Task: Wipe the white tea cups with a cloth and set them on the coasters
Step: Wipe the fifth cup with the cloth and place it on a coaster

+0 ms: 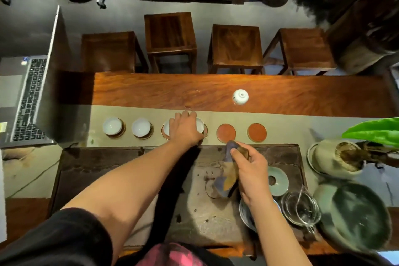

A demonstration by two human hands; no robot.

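Observation:
Two white tea cups point(112, 125) point(141, 127) stand upright on coasters at the left of the beige runner. My left hand point(185, 128) lies over a third white cup point(199, 125) that rests on the third coaster point(205, 134), fingers wrapped on it. Two red-brown coasters point(226, 133) point(257, 132) to the right carry nothing. Another white cup point(240, 97) sits upside down on the wooden table beyond the runner. My right hand point(250, 174) grips a brown and blue cloth point(227, 176) above the dark tea tray.
A dark stone tea tray point(133, 170) fills the near table. Right of it are a celadon ring lid point(278, 180), a glass pitcher point(301, 208), a dark bowl point(358, 216) and a potted plant point(345, 157). A laptop point(30, 97) sits at left; several stools stand behind.

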